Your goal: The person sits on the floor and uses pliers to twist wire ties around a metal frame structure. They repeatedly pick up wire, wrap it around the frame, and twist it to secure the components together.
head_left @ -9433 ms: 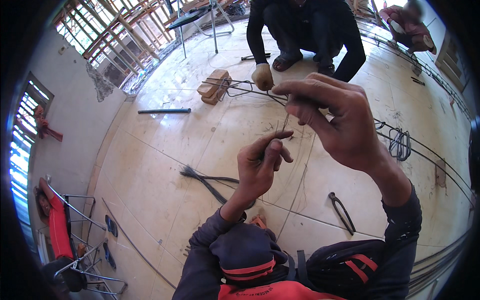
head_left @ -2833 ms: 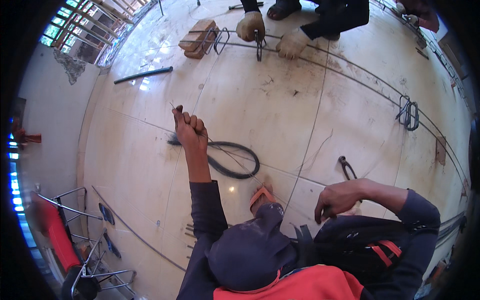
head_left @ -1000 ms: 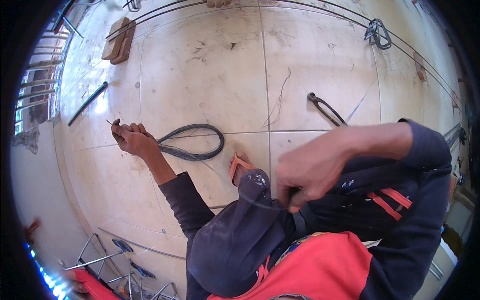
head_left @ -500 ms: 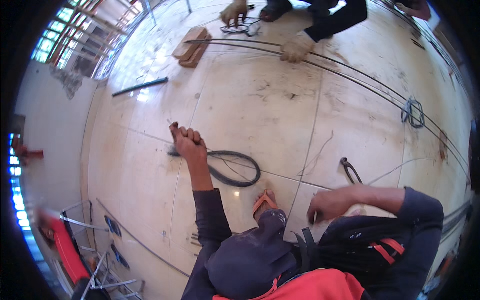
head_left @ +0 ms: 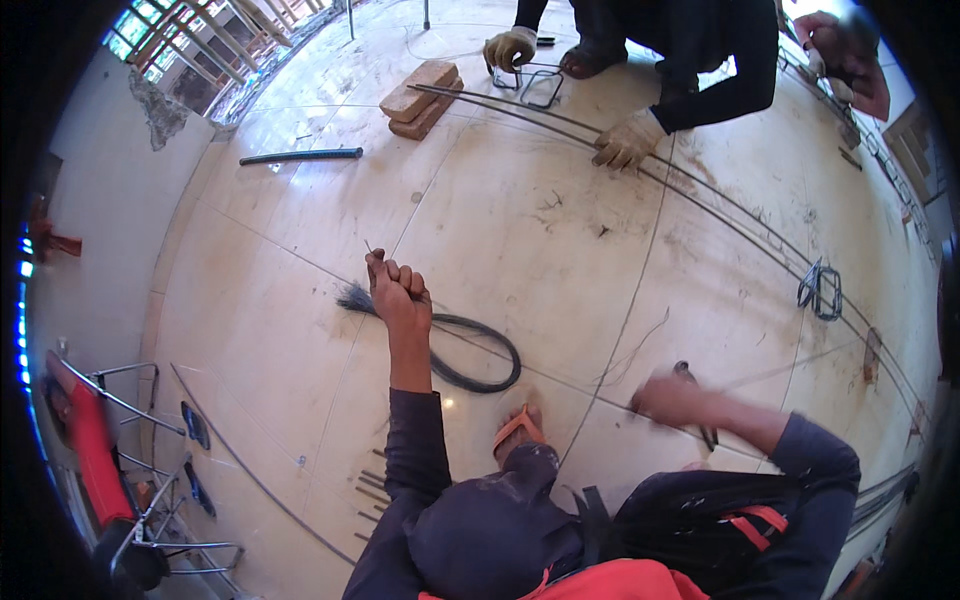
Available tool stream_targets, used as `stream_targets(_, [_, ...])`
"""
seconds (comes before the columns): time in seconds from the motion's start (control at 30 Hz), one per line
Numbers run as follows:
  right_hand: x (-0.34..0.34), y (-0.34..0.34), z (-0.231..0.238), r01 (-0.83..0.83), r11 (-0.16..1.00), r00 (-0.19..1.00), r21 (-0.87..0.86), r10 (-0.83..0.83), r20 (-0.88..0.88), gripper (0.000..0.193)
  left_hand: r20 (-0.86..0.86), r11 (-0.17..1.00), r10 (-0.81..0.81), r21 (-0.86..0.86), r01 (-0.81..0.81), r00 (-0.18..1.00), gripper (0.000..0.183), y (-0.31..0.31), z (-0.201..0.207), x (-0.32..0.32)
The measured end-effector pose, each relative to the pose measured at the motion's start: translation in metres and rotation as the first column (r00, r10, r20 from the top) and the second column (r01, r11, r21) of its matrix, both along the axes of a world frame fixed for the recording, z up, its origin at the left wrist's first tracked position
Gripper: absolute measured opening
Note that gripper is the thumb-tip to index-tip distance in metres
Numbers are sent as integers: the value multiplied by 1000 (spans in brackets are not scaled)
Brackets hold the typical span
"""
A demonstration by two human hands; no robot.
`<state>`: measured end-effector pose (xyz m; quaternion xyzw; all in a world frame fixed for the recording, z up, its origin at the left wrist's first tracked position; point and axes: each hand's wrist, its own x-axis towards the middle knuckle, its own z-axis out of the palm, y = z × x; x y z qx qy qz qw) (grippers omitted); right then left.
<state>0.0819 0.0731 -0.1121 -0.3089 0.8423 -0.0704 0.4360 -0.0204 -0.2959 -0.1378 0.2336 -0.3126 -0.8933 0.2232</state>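
Note:
My left hand (head_left: 402,290) is closed in a pinch, and a short thin wire end (head_left: 367,244) sticks up past its fingertips. Just behind that wrist, on the tiles, lies a looped bundle of dark tie wire (head_left: 500,345) with a frayed end. My right hand (head_left: 672,398) is curled and smeared by motion. A faint, blurred wire (head_left: 790,364) trails off to its right, seemingly from the fist. The right hand passes over dark pincers (head_left: 709,437) on the floor and partly hides them.
Ahead, a co-worker's gloved hands (head_left: 628,140) handle long steel bars (head_left: 720,205) and bent wire stirrups (head_left: 542,88). Bar ends rest on stacked bricks (head_left: 425,95). More stirrups (head_left: 825,290) hang farther right. A dark rod (head_left: 300,156) lies far left; a metal-framed chair (head_left: 150,450) stands near left.
My right hand has moved up and right, over the pincers. The left hand has shifted slightly right in the picture. The view has turned a little; the co-worker's left-side glove now touches a stirrup.

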Motion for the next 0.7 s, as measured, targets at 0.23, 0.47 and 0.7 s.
stream_targets(0.23, [-52,-54,169,470,573,880,-672,-241,409,17,103,923,5,-382,35,995,23,-15,-13,7])
stream_targets(0.47, [-83,40,21,391,914,721,-110,-379,-580,23,141,836,-285,-447,318,948,23,21,-10,8])
stream_targets(0.7, [-8,-55,116,128,829,669,-544,333,665,30,141,906,-167,-368,208,976,22,17,-19,0])
